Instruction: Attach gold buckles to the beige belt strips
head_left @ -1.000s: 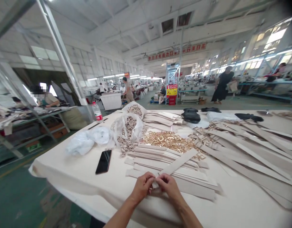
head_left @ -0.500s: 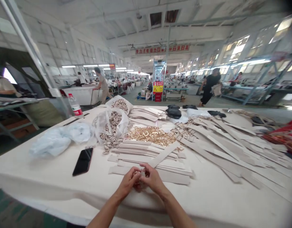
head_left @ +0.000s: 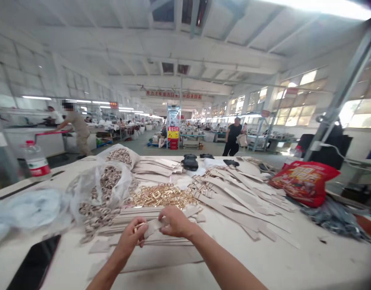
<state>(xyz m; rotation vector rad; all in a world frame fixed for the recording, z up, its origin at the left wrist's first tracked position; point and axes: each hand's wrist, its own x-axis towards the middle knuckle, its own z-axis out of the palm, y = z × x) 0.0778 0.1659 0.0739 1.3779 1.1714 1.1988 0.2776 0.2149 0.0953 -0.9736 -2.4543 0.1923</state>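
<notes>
My left hand [head_left: 133, 237] has its fingers closed on the near end of a beige strip [head_left: 152, 228]. On the same strip, a little to the right, my right hand [head_left: 174, 222] is pinched. Both hands are over a stack of beige strips [head_left: 170, 257]. Gold metal buckles [head_left: 164, 195] lie in a pile just beyond them. To the left, an open plastic bag [head_left: 108, 183] spills small beige rings [head_left: 93, 217] onto the table. More strips [head_left: 233, 201] are spread out at the right.
A dark phone [head_left: 36, 262] lies at the lower left, near a bottle [head_left: 36, 159]. Black bundles [head_left: 190, 162] are at the back edge. A red bag [head_left: 304, 181] sits at the right. Two people [head_left: 233, 137] stand beyond the table.
The view has turned to the right and come lower. Both hands are now up over the strips, with a strip stretched between them. The red bag has come further into view.
</notes>
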